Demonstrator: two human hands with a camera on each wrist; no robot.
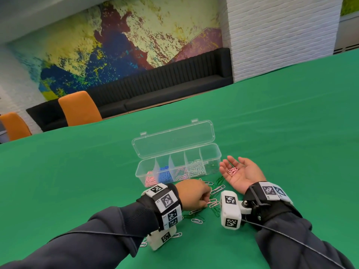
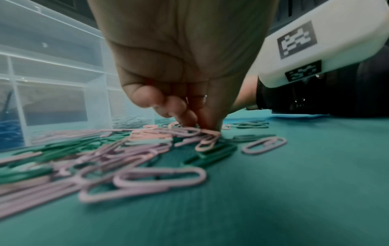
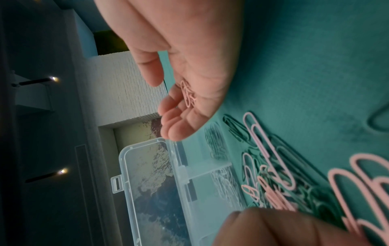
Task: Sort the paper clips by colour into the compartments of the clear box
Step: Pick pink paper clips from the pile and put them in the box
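Fingers [image 2: 179,108] of the left hand [image 1: 194,195] curled, tips bunched down onto the loose clips [image 1: 213,193]; they seem to pinch at a pink one, though blur hides whether any clip is actually gripped. Knuckles up, wrist low over the surface [image 1: 291,133].

Right hand [image 1: 240,172] lies palm up, back of the hand toward the green cloth, fingers [image 3: 174,119] spread and relaxed. A few pink clips [image 1: 233,170] sit loose in the palm; nothing closes round them.

Scattered clips, pink and green mixed, lie between the two hands and run back under the left wrist toward the person. Some overlap. One pink clip [image 2: 264,145] lies alone just to the right of the left fingertips.

Clear box [image 1: 178,164] stands just beyond both sets of fingers, lid [image 1: 172,140] thrown open away from the person. Five compartments in a row. From the left end: pink clips [image 1: 149,180], blue clips [image 1: 165,174], a mix of pink tones [image 1: 181,173], white clips [image 1: 196,168], green clips [image 1: 211,166] in the end nearest the right fingers. The right fingertips come close to that end wall, not touching.

Both wrists carry strapped white camera blocks with black-and-white square markers. Dark sleeves. Orange chairs [image 1: 79,108] and a dark bench [image 1: 165,90] stand beyond the far edge, under a painted wall.
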